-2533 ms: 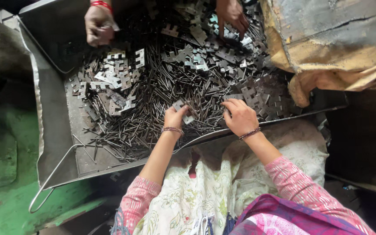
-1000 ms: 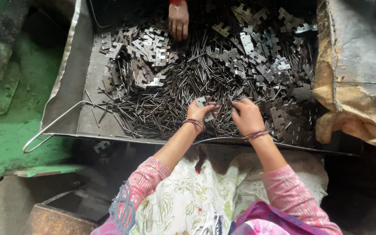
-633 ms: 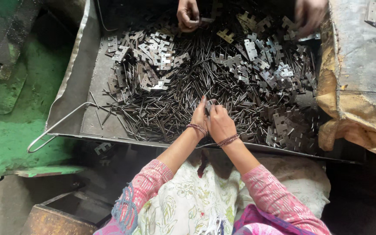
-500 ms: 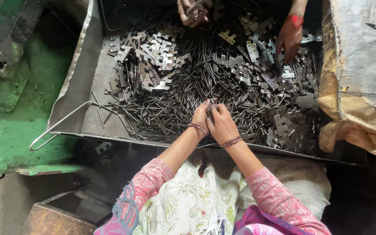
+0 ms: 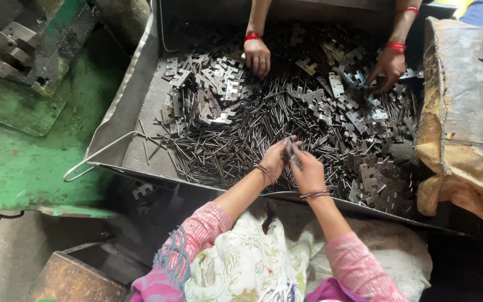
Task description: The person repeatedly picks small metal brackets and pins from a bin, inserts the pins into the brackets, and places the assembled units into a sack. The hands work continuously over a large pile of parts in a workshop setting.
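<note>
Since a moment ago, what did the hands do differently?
The left hand and right hand, apart before, came together over the metal pins and now pinch a small metal piece. The other person's hands shifted among the hinge plates. The metal tray stayed put.

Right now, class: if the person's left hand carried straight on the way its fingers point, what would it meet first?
The left hand points toward the right hand, so it would likely meet the small metal piece pinched between them first; depth is unclear.
</note>
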